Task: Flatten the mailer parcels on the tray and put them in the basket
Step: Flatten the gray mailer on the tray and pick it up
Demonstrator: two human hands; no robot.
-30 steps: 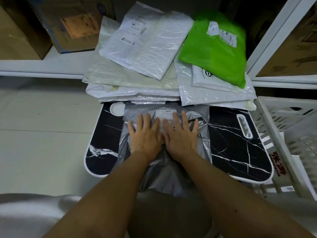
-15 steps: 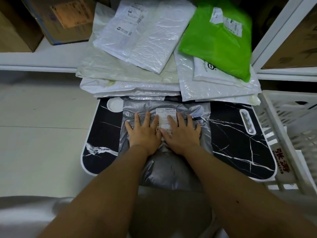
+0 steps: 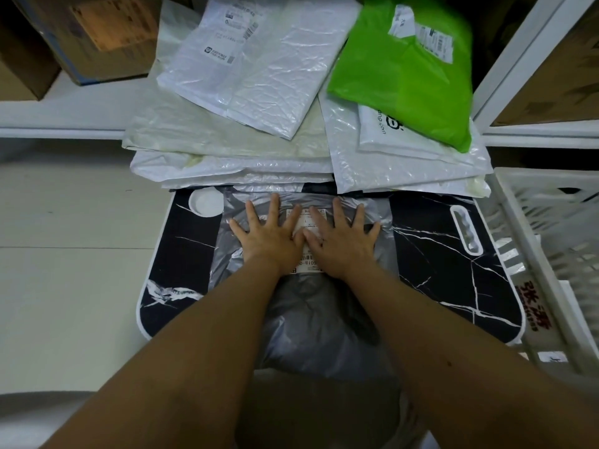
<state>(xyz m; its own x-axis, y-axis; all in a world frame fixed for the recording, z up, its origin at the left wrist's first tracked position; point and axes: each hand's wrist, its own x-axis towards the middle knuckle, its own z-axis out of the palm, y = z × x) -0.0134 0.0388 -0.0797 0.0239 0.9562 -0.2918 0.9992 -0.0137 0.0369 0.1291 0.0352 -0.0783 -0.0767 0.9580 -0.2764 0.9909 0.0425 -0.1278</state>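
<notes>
A grey mailer parcel (image 3: 311, 319) with a white label lies on the black marble-patterned tray (image 3: 453, 280). My left hand (image 3: 267, 236) and my right hand (image 3: 340, 241) press flat on its far half, side by side, fingers spread, thumbs almost touching over the label. The near half of the parcel bulges up between my forearms. The white slatted basket (image 3: 544, 241) stands right of the tray.
Behind the tray a pile of white mailers (image 3: 246, 92) and a green mailer (image 3: 408, 72) rests on a low white shelf (image 3: 64, 115). Cardboard boxes (image 3: 97, 37) stand at the back left. Pale floor tiles lie to the left.
Both hands have slid away from me along the grey parcel toward its far edge, fingers spreading wider. More of the label shows below my palms.
</notes>
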